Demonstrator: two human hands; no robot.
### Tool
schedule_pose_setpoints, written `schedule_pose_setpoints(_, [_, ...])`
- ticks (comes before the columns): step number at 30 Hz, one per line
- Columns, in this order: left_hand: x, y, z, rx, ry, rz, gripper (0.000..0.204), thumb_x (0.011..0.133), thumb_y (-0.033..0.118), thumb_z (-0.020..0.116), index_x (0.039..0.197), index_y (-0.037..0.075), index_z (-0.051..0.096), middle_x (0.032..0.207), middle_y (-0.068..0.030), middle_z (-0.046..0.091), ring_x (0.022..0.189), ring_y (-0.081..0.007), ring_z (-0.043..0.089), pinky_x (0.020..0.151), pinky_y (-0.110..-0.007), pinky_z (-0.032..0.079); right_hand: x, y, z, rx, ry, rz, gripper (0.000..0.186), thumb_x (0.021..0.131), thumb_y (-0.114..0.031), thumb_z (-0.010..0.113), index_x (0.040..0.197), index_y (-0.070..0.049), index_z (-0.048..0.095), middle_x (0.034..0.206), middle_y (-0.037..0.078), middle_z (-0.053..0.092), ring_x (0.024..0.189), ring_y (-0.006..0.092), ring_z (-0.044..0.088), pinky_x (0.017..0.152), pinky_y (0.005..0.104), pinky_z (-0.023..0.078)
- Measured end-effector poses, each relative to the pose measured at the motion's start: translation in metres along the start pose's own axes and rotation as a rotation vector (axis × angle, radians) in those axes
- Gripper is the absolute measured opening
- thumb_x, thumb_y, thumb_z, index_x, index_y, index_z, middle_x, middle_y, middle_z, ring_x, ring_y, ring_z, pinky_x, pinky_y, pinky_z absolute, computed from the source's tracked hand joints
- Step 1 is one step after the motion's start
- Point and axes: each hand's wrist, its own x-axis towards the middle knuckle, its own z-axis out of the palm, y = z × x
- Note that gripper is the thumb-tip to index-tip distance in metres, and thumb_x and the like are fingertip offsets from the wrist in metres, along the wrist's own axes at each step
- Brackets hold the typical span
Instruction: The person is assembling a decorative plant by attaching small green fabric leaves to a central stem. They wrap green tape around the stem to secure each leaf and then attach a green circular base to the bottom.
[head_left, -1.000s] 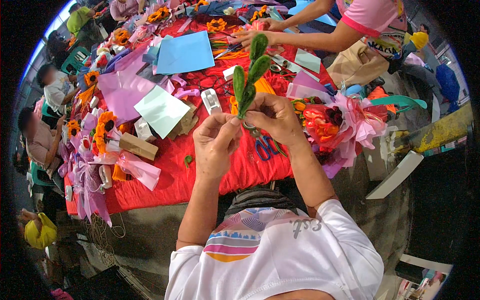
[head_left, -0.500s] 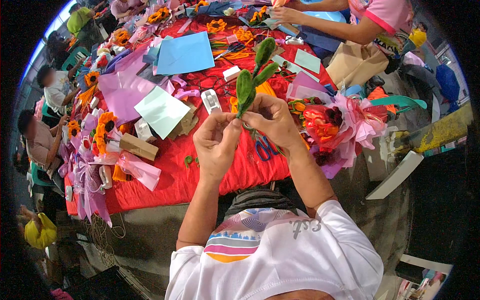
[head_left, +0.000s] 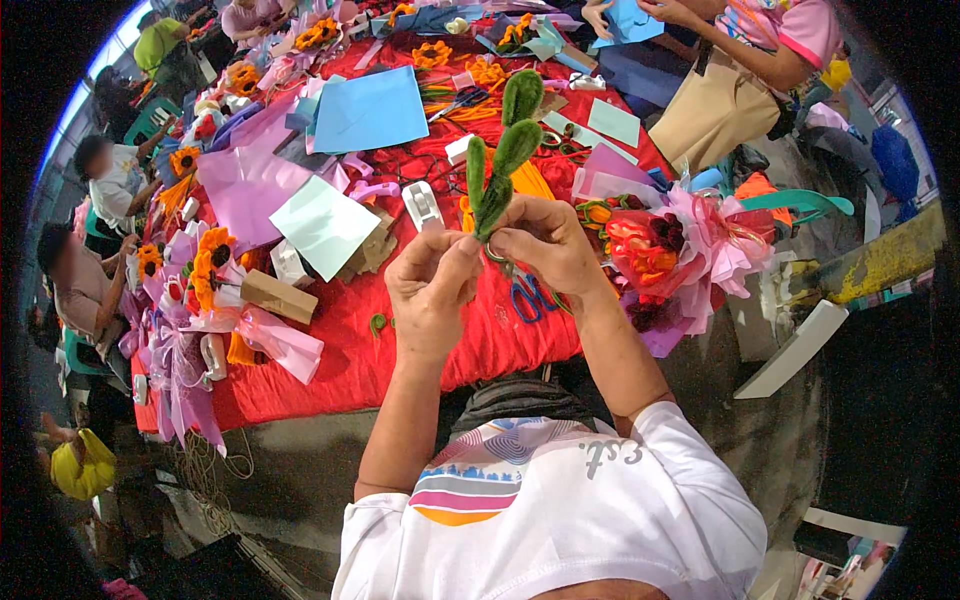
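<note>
Left hand [head_left: 432,285] and right hand [head_left: 548,242] both pinch base of fuzzy green three-leaf sprig [head_left: 493,196] above red cloth-covered table [head_left: 350,340].

The person wears a white short-sleeved cotton-like T-shirt [head_left: 590,520]. Its colourful chest print [head_left: 468,488] stacks fine curved line patterns, a jagged blue strip and grey, magenta and orange bands, with slanted grey lettering [head_left: 612,460] beside it. Dark creased cloth [head_left: 520,402] shows beyond the hem. Forearms [head_left: 405,400] and fingers [head_left: 455,268] are bare.
</note>
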Motion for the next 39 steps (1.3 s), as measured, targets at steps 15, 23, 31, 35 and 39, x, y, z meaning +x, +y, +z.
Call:
schedule_pose_setpoints(15, [0.008,0.009,-0.017,-0.303,-0.387,-0.461,0.014,0.080,0.017,0.060,0.075,0.004,0.056,0.060,-0.0012,0.050,0.046,-0.0078,0.045,0.042,-0.018,0.034,-0.006,-0.011,0.002,0.124,-0.196,-0.031,0.009,0.080,-0.005,0.060,0.088,-0.003,0.059,0.080,-0.001,0.056,0.078,0.0059,0.050,0.071,0.0219,0.040])
schedule_pose_setpoints(23, [0.002,-0.001,0.002,0.181,0.013,-0.022,0.009,0.079,0.008,0.062,0.084,0.002,0.058,0.066,-0.0020,0.056,0.052,-0.0057,0.050,0.044,-0.018,0.038,0.000,0.009,0.004,0.179,0.034,0.099,0.006,0.083,-0.009,0.057,0.086,-0.005,0.058,0.070,-0.007,0.049,0.059,-0.0001,0.040,0.051,0.0156,0.030])
schedule_pose_setpoints(31, [0.007,-0.010,-0.001,0.805,0.066,0.724,0.014,0.076,-0.002,0.062,0.089,-0.001,0.059,0.080,-0.0057,0.058,0.061,-0.0042,0.051,0.050,-0.018,0.040,0.003,0.014,0.015,0.181,0.176,0.034,0.005,0.082,-0.010,0.059,0.084,-0.006,0.057,0.066,-0.007,0.049,0.055,-0.0008,0.040,0.048,0.0154,0.031])
schedule_pose_setpoints(35, [0.006,-0.012,-0.001,0.673,0.103,0.526,0.011,0.079,0.001,0.061,0.089,-0.001,0.059,0.075,-0.0037,0.057,0.058,-0.0035,0.050,0.049,-0.017,0.038,0.001,0.007,0.014,0.151,0.142,0.084,0.005,0.081,-0.010,0.059,0.084,-0.006,0.057,0.067,-0.007,0.050,0.056,-0.0012,0.041,0.049,0.0154,0.032])
schedule_pose_setpoints(39, [0.005,-0.011,0.000,0.404,0.120,0.292,0.008,0.081,0.005,0.059,0.087,-0.001,0.059,0.068,0.0001,0.056,0.053,-0.0024,0.047,0.046,-0.016,0.035,0.002,-0.003,0.009,0.080,0.093,0.113,0.006,0.081,-0.009,0.059,0.086,-0.005,0.058,0.069,-0.007,0.052,0.057,-0.0012,0.043,0.050,0.0153,0.034])
